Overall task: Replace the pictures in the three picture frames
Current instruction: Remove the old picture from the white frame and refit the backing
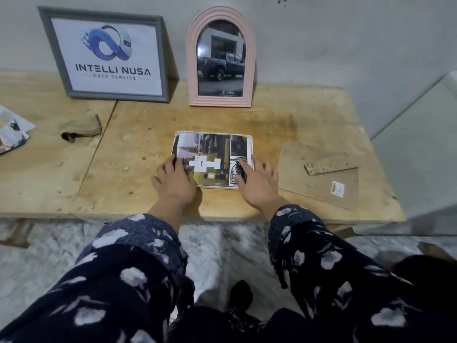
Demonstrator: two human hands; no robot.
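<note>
Our left hand [174, 180] and right hand [257, 185] press flat, fingers relaxed, on the picture [212, 159] in the white frame [250, 141] lying on the scuffed plywood bench [309, 125] against a grey wall [333, 33].

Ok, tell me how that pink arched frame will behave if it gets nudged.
The pink arched frame stands upright, tall on a narrow base, close to the wall, so it probably tips backward easily. Its glossy front reflects light, likely glass or plastic, so a fall could crack it. It looks light enough to slide on the wooden table.
</note>
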